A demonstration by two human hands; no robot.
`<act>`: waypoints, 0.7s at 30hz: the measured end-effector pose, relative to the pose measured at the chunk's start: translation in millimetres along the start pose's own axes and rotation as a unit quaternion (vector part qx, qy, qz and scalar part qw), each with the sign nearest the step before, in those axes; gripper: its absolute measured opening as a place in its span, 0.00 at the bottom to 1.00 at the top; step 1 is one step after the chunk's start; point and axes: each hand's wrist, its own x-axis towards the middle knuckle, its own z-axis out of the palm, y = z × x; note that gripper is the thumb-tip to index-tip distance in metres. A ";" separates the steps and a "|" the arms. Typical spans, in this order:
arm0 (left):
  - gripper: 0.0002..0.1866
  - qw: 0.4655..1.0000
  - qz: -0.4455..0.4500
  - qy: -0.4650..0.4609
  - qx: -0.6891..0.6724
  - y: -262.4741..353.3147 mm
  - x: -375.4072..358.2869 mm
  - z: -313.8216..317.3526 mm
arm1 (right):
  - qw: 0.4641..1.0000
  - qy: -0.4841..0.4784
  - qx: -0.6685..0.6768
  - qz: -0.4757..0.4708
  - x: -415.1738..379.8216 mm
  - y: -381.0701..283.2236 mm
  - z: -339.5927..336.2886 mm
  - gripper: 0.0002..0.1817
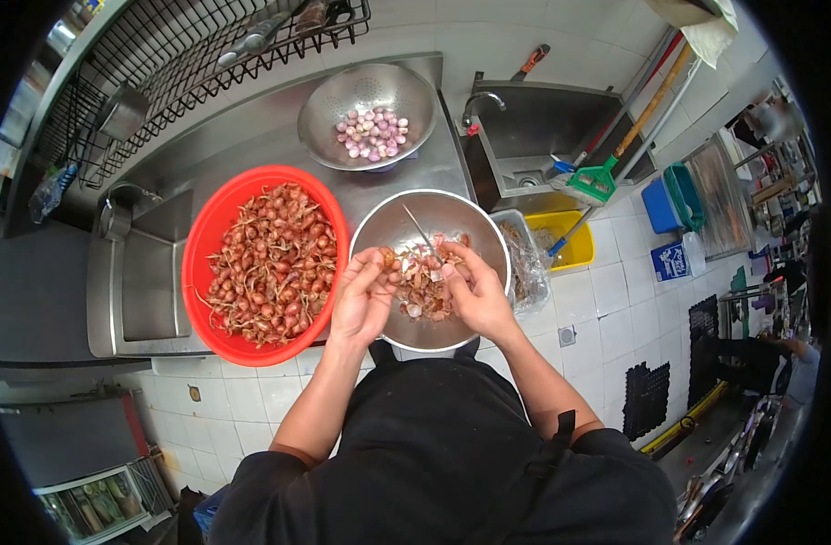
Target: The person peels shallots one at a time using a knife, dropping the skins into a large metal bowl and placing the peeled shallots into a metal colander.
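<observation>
My left hand (362, 295) pinches a brown-skinned shallot (387, 257) at its fingertips, over the near left part of a wide steel bowl (481, 222). Across from it, my right hand (479, 295) has its fingers closed on a knife (421, 226), whose thin blade points up and to the left. Its handle is mostly hidden in my fingers. Loose shallot skins (426, 295) lie in the bowl below both hands. To the left, a red basin (197, 272) is heaped with unpeeled shallots (279, 263). Peeled pink-white shallots (373, 133) rest in a steel colander (320, 118) beyond the bowl.
The bowl, basin and colander stand on a steel counter (252, 154) with a sink (147, 282) at its left. A wire rack (188, 68) hangs above. At right are a deep sink (561, 118), a green broom (592, 184), a yellow bucket (574, 245) and a plastic-wrapped container (527, 272).
</observation>
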 end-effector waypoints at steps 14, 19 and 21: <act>0.13 0.972 0.191 -0.058 0.120 -2.9 -13.6 31.2 | 0.973 -0.031 -0.077 -0.215 -12.1 -30.9 20.0 0.23; 0.12 0.941 0.263 -0.080 0.199 0.8 -14.2 33.9 | 0.976 -0.043 -0.007 -0.213 -12.2 -39.4 23.9 0.20; 0.13 0.894 0.312 -0.085 0.310 -0.2 -18.4 35.5 | 0.983 -0.045 0.004 -0.178 -13.1 -39.5 21.2 0.19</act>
